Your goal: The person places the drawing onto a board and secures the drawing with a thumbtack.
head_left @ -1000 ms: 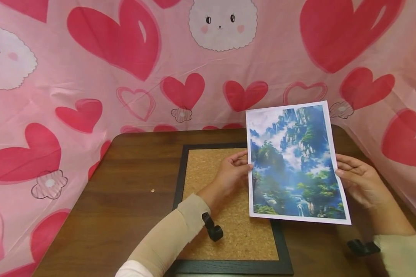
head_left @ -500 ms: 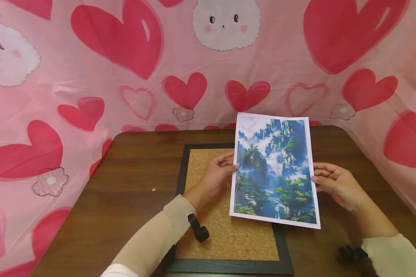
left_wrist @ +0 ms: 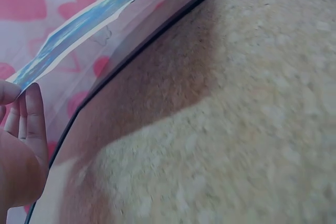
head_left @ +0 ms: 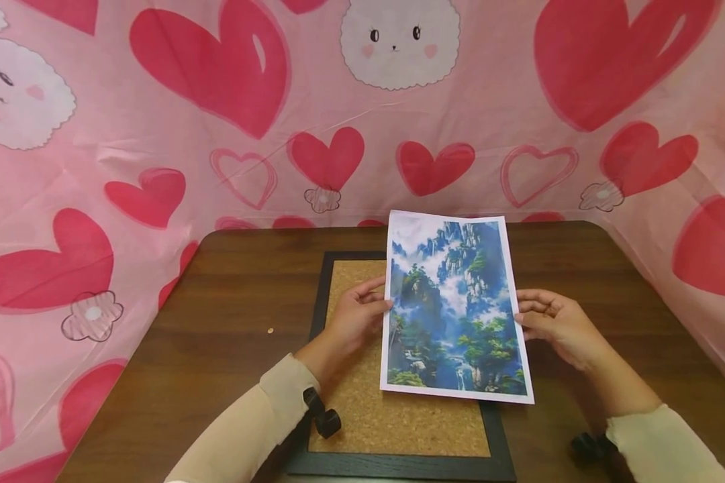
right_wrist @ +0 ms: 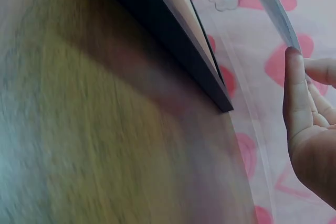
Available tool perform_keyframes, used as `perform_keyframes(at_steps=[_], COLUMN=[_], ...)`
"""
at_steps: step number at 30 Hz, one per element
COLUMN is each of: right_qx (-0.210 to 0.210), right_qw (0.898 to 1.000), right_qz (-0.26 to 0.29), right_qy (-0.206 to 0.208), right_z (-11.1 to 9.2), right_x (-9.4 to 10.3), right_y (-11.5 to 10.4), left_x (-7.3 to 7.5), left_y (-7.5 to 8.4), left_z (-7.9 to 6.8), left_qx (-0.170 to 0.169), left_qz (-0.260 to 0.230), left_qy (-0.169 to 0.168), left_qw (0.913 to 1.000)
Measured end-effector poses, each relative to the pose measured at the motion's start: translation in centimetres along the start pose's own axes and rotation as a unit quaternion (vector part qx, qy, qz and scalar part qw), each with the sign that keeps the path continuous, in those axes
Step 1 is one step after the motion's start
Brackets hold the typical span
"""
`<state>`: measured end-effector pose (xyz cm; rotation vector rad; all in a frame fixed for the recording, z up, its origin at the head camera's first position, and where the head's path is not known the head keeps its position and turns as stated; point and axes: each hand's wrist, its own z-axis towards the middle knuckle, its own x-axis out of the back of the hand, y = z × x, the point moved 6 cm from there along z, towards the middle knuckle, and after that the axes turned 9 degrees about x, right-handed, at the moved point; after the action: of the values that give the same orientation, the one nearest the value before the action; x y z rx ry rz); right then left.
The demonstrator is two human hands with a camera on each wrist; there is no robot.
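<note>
Head view takes in, biggest of all, a pink cloth (head_left: 181,127) printed with red hearts and white fluffy faces, hanging behind and along both sides of a dark brown wooden table (head_left: 205,288). On the table lies a cork board (head_left: 417,429) in a black frame (head_left: 399,465).

Next in size is a printed picture (head_left: 453,308), misty blue mountains and green trees inside a white border. It is held in the air, tilted, covering much of the board's upper right and reaching past the frame's right side. Left wrist view shows the sheet clear of the cork, slightly bowed.

Two beige sleeves (head_left: 248,422) end at the wrists. The left hand (head_left: 353,315) has its grip pinching the sheet's left edge, thumb in front, fingers behind; the right hand (head_left: 558,325) pinches the right edge likewise, beyond the frame.

Smaller are the black wrist mounts (head_left: 327,422), one below each hand. Smallest is a pale speck (head_left: 270,331) on the table, left of the board.
</note>
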<state>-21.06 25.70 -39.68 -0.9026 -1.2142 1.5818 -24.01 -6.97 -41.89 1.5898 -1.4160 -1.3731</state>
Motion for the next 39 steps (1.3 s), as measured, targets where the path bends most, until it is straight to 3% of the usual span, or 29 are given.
perform_keyframes(at_steps=[8, 19, 27, 39], right_qx=[-0.013, -0.014, -0.058, -0.099], right_qw=[0.999, 0.999, 0.996, 0.99], right_qz=[-0.027, -0.011, -0.06, -0.094], right_qy=[-0.011, -0.037, -0.038, -0.041], right_z=[0.2, 0.6, 1.1, 1.3], right_x=[-1.4, -3.2, -4.6, -7.9], right_y=[0.7, 1.5, 2.8, 3.3], left_x=[1.8, 4.0, 5.6, 7.8], left_y=[-0.2, -0.7, -1.5, -1.4], left_z=[-1.0, -2.0, -2.9, -4.8], left_qx=[0.013, 0.026, 0.032, 0.024], left_qz=[0.022, 0.051, 0.098, 0.189], left_qy=[0.012, 0.033, 0.055, 0.107], left_qw=[0.9996, 0.9978, 0.9932, 0.9758])
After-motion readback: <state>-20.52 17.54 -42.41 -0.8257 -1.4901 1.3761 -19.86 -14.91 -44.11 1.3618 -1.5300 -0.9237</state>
